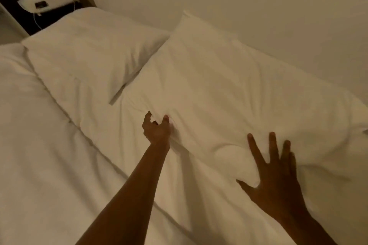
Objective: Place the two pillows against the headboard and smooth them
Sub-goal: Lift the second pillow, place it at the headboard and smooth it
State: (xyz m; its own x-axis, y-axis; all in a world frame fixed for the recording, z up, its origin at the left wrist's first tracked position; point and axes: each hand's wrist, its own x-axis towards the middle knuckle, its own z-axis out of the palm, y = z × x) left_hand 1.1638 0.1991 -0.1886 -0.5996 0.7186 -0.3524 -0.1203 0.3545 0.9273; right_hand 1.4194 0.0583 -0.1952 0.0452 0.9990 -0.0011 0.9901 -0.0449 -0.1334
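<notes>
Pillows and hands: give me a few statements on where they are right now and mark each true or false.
1. Two white pillows lie side by side at the head of the bed. True: the near pillow and the far pillow.
2. The left hand pinches the near pillow's front edge. True.
3. The right hand is clenched in a fist. False: its fingers are spread flat on the near pillow.
4. Both hands are on the far pillow. False: neither touches it.
5. A pillow is stacked on top of the other. False: they lie next to each other, with only their corners meeting.
</notes>
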